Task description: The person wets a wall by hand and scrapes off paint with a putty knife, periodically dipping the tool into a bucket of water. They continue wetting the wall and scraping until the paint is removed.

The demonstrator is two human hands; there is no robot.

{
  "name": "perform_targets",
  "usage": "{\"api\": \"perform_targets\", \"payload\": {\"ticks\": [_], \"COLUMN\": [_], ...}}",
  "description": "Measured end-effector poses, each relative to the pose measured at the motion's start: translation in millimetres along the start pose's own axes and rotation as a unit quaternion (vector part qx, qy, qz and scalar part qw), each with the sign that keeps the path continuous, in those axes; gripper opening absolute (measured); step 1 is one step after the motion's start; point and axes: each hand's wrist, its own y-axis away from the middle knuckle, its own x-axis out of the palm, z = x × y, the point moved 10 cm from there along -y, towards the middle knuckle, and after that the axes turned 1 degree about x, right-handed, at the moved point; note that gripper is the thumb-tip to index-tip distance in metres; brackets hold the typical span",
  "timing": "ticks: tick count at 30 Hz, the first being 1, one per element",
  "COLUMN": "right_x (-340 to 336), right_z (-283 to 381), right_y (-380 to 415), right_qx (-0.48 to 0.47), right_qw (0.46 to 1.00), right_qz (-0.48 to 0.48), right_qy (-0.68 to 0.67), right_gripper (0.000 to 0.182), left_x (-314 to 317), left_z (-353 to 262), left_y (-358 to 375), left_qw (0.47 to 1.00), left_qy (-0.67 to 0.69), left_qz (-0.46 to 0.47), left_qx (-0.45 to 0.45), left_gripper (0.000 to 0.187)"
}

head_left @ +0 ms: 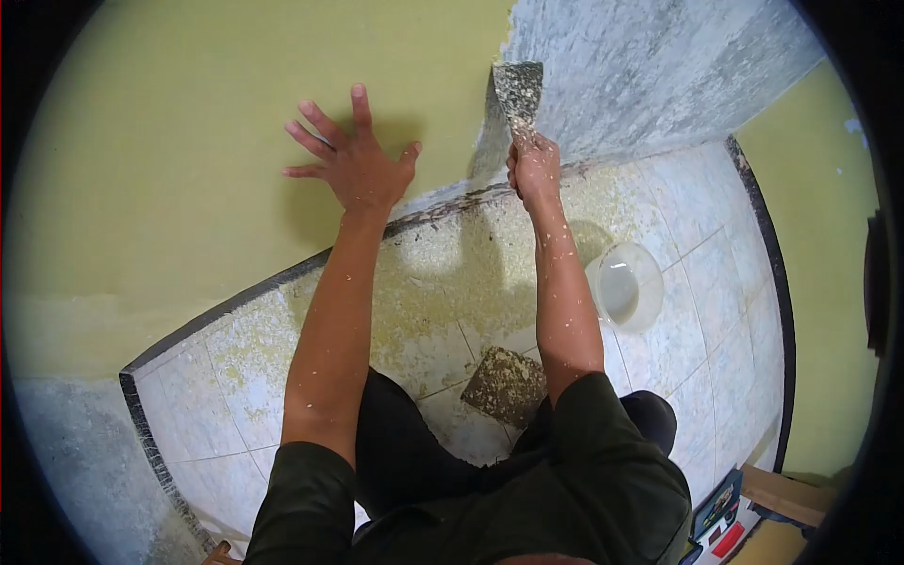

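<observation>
My right hand (pixel 535 168) is closed around the handle of a scraper (pixel 519 92), whose wide blade is speckled with paint flakes. The blade lies against or very near the wall, where the yellow-green paint (pixel 198 160) ends and the bare grey-white patch (pixel 640 75) begins; exact contact cannot be told. To its left, my left hand (pixel 363 168) has its fingers spread over the painted wall, with a shadow beside it. Small flakes cling to both forearms.
A translucent bucket (pixel 644 299) with cloudy liquid stands right of my right forearm. Paint flakes cover the tiled floor (pixel 697 282) along the wall. A flake-strewn brown square piece (pixel 506 387) lies between my knees. Boxes (pixel 786 496) sit at the lower right.
</observation>
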Motion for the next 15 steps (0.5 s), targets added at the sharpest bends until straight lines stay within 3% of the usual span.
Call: {"api": "perform_targets", "payload": {"ticks": [1, 2, 3, 4, 5, 6, 7, 8, 9, 11, 15], "right_x": [-2.6, -2.3, 13.7, 24.3, 29.5, 21.2, 17.9, 18.9, 15.2, 0.2, -10.7], "right_z": [-19.6, -14.1, -3.9, -17.6, -27.4, -37.5, -54.8, -9.1, 16.4, 19.7, 47.5], "right_y": [-0.1, -3.6, 6.5, 12.7, 9.0, -0.6, -8.0, 11.3, 9.4, -31.4, -28.9], "right_qx": [0.001, -0.18, -0.348, -0.358, -0.362, -0.254, -0.135, -0.341, -0.336, -0.15, -0.242], "right_qw": [1.0, 0.962, 0.85, 0.808, 0.806, 0.909, 0.974, 0.861, 0.862, 0.979, 0.934], "right_qz": [-0.005, -0.059, -0.113, -0.1, -0.106, -0.078, -0.043, -0.116, -0.114, -0.039, -0.02], "right_qy": [-0.001, 0.196, 0.378, 0.458, 0.455, 0.322, 0.177, 0.359, 0.361, 0.132, 0.262], "right_gripper": [0.029, 0.026, 0.026, 0.031, 0.031, 0.032, 0.033, 0.035, 0.035, 0.037, 0.04], "left_x": [-0.1, 1.8, 1.5, -2.3, -1.5, 0.3, 0.1, 0.6, 1.6, 0.6, -4.9], "left_z": [-0.6, -0.4, 0.1, -1.3, -2.8, -2.4, -1.7, -1.8, -2.7, -4.1, -4.3], "left_y": [3.8, 4.8, 2.1, 3.0, 3.4, 2.0, -1.3, -1.8, 2.1, 5.3, 1.4], "left_qw": [1.0, 1.0, 1.0, 0.999, 1.0, 0.999, 0.999, 1.0, 1.0, 0.999, 0.998], "left_qy": [0.003, -0.011, -0.026, -0.025, -0.027, -0.029, -0.03, -0.024, -0.019, -0.017, -0.04], "left_qz": [0.001, 0.005, 0.005, -0.002, 0.01, 0.024, 0.02, 0.016, 0.017, 0.027, 0.053], "left_qx": [0.004, 0.011, 0.017, 0.019, 0.012, 0.005, 0.005, 0.005, 0.005, 0.006, -0.006], "left_gripper": [0.114, 0.119, 0.124, 0.124, 0.124, 0.124, 0.124, 0.124, 0.124, 0.124, 0.125]}}
